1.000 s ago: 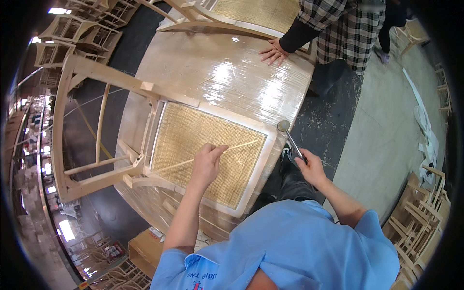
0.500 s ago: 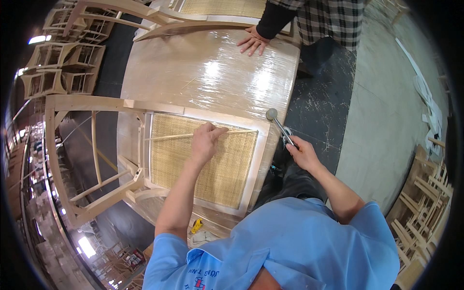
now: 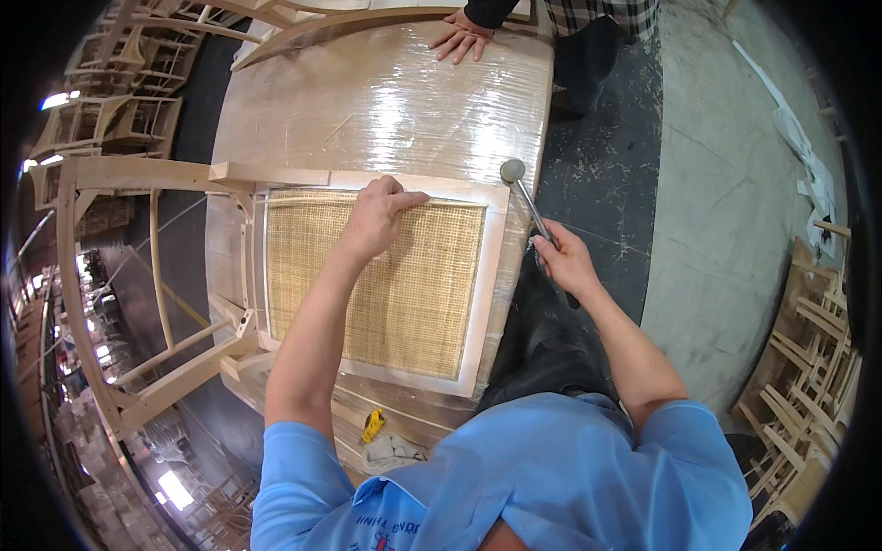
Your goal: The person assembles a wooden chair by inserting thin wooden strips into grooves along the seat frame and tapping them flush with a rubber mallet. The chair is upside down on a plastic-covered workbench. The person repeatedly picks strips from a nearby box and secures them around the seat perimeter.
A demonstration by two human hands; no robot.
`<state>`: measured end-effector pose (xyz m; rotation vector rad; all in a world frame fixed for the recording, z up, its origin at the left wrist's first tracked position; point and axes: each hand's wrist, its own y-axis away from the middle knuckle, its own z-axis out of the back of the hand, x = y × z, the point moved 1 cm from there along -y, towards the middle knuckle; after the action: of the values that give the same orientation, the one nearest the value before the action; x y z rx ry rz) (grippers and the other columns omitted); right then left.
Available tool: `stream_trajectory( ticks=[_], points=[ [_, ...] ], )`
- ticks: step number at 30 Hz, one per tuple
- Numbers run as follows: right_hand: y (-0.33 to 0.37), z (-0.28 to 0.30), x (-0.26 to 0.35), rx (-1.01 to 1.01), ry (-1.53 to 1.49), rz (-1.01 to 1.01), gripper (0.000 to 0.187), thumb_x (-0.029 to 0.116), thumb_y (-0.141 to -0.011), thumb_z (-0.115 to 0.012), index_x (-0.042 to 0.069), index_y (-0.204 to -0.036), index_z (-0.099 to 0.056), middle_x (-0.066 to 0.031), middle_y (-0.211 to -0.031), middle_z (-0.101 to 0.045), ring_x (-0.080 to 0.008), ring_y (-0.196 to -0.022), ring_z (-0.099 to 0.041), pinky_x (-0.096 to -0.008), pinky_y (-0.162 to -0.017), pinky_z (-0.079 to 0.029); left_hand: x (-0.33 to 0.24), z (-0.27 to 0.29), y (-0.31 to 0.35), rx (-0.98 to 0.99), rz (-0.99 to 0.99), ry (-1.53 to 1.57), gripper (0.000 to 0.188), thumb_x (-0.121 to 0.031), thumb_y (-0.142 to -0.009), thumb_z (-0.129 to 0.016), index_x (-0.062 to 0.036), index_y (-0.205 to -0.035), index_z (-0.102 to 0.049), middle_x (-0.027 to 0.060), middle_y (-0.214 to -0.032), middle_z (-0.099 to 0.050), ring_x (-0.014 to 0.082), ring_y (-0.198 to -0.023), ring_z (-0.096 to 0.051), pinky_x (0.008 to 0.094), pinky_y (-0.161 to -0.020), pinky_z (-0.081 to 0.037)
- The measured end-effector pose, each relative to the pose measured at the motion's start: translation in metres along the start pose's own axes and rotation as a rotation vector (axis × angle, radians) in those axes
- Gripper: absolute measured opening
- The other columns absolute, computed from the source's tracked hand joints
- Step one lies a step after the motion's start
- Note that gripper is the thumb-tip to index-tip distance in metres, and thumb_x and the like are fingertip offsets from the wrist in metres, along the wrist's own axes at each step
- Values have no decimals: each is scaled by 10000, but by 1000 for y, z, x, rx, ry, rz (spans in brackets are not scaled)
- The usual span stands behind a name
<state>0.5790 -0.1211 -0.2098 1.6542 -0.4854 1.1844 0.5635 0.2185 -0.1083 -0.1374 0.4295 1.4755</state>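
Fingers of the left hand (image 3: 375, 220) closed on the thin strip (image 3: 308, 198), index pointing along it. Change over the last second: strip slanted across the cane (image 3: 423, 294), now it lies along the cane's far edge, just beside the frame (image 3: 494, 243). So it's lined up with that border instead of crossing the weave. Hand covers the strip's middle, so I can't tell whether any of it sits in a groove or only on top. Right hand (image 3: 562, 257) wrapped round the mallet (image 3: 530, 204), head near the frame's far right corner, apparently clear of the strip. Frame's on the wrapped table (image 3: 294, 115), chair legs (image 3: 138, 173) out left. Co-worker's hand (image 3: 462, 39) flat on the table, well apart.
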Motion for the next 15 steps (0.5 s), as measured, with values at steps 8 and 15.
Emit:
stream_trajectory(
  ticks=[8, 15],
  points=[
    [0, 1, -4, -20, -21, -21, 381, 164, -1026, -679, 64, -1394, -654, 0, -867, -663, -84, -707, -586, -273, -654, -498, 9, 3, -12, 95, 43, 59, 433, 93, -935, -595, -174, -1212, -792, 95, -1057, -627, 268, -992, -623, 378, -951, -544],
    [-1, -5, -10, -31, -31, 30, 390, 140, -1064, -623, 80, -1449, -609, 31, -764, -569, -42, -584, -477, -217, -510, -401, 11, 1, -16, 111, 12, 50, 414, 79, -962, -593, -180, -1217, -792, 85, -1057, -618, 257, -999, -615, 365, -958, -540]
  ],
)
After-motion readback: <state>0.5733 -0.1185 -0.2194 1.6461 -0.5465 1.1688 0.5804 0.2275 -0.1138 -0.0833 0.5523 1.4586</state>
